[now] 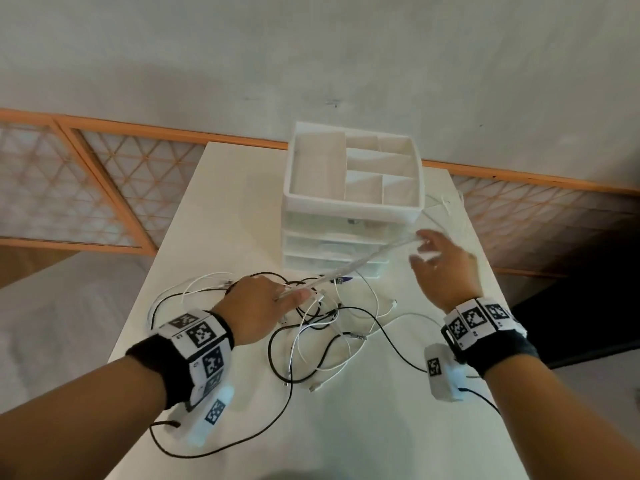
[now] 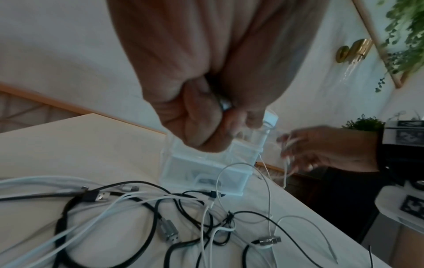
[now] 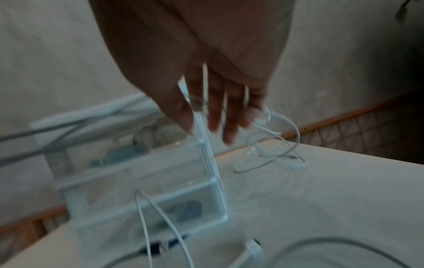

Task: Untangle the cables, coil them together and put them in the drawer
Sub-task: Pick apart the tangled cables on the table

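A tangle of black and white cables lies on the white table in front of a white drawer unit. My left hand hovers over the tangle, fingers curled into a fist that grips one end of a white cable. That cable runs taut up and right to my right hand beside the drawer unit. Strands of it are looped across my right fingers, and a slack loop hangs below them. The right wrist view is blurred.
The drawer unit has an open compartment tray on top and translucent closed drawers below, with dark items inside the lowest. The table's right edge is close to my right hand. An orange-framed lattice panel runs behind.
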Motion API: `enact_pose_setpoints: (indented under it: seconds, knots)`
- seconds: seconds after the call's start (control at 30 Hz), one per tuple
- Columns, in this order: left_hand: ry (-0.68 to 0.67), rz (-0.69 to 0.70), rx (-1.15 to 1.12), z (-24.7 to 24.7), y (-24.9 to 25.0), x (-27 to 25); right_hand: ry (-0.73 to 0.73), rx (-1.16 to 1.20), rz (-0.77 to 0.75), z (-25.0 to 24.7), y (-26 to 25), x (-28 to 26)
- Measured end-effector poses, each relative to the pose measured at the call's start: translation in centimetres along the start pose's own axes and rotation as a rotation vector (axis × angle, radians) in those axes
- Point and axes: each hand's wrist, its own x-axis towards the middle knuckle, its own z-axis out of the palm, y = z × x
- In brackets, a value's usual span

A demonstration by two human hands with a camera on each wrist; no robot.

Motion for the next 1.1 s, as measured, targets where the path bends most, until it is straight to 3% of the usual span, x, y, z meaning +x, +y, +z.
enact_pose_setpoints:
  seconds: [0.07, 0.13, 0.23, 0.3, 0.37, 0.5, 0.63, 0.77, 0.93, 1.1]
  knots:
    - [-0.04, 0.006, 0.101, 0.6, -0.9, 0.1, -0.31, -0.209, 0.139, 1.2, 1.3, -1.0]
    - [-0.07, 0.03, 0.113, 0.8, -1.4, 0.3, -0.337, -0.2, 0.114, 1.6, 1.0, -2.0]
    - [-0.1, 0.141, 0.034, 0.7, -0.7, 0.0, -0.184, 0.014, -0.207, 2.4, -2.6, -4.3]
    - [-0.127, 0.171, -0.068, 0.8, 0.1, 0.0, -0.216, 0.02, -0.44, 2.9, -5.3, -5.8]
    - [-0.141, 0.156, -0.179, 0.9, 0.3, 0.0, -0.297, 0.073, -0.538, 3.4, -6.8, -6.5]
    - [-0.048, 0.204, -0.212, 1.0, -0.1, -0.3, -0.603, 0.308, -0.334, 2.6, -7.9, -6.4]
    - [0.055, 0.277, -0.206, 0.7, 0.5, -0.5, -0.639, 0.237, -0.371, 3.1, -8.7, -6.6]
    - [0.032, 0.332, -0.123, 0.5, 0.6, -0.5, -0.764, 0.184, -0.371, 3.2, -9.3, -6.1]
    - [0.035, 0.299, -0.132, 0.3, 0.4, -0.5, -0.737, 0.348, -0.222, 3.4, -9.5, -5.7]
    - [0.037, 0.335, -0.122, 0.8, 0.7, -0.5, -0.847, 0.307, -0.186, 3.0, -10.5, -5.7]
